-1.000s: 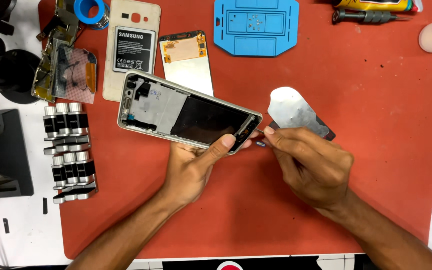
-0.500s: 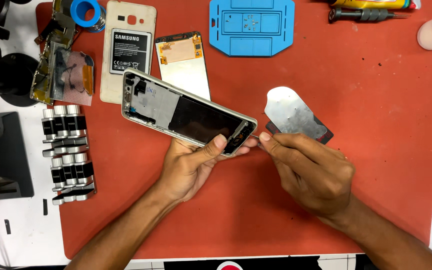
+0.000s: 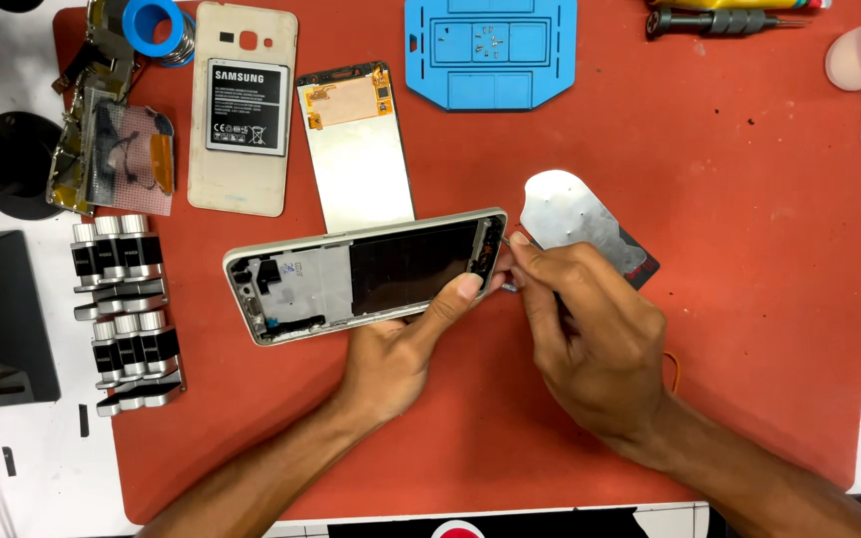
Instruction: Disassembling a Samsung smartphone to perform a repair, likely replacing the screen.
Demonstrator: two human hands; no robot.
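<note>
The left hand (image 3: 391,354) held an opened phone frame (image 3: 366,276) from below, with its thumb pressed on the dark middle part. The frame was lifted a little above the red mat (image 3: 729,179) and lay almost flat, tilted slightly up on the right. The right hand (image 3: 590,329) was curled tight around a thin metal tool (image 3: 506,286), and its fingertips (image 3: 522,242) touched the right end of the frame. Most of the tool was hidden by the hand.

Just behind the right hand lay a shiny metal plate (image 3: 575,219) on the mat. Just above the frame lay a phone screen (image 3: 359,149), face down. Beside it, to the left, was a beige back cover (image 3: 241,184) with a dark battery (image 3: 245,106) on it. A blue tray (image 3: 490,50) with small screws sat at the top of the mat. Off the mat, on the white table (image 3: 22,438) to the left, stood rows of little silver and black bits (image 3: 127,309).
</note>
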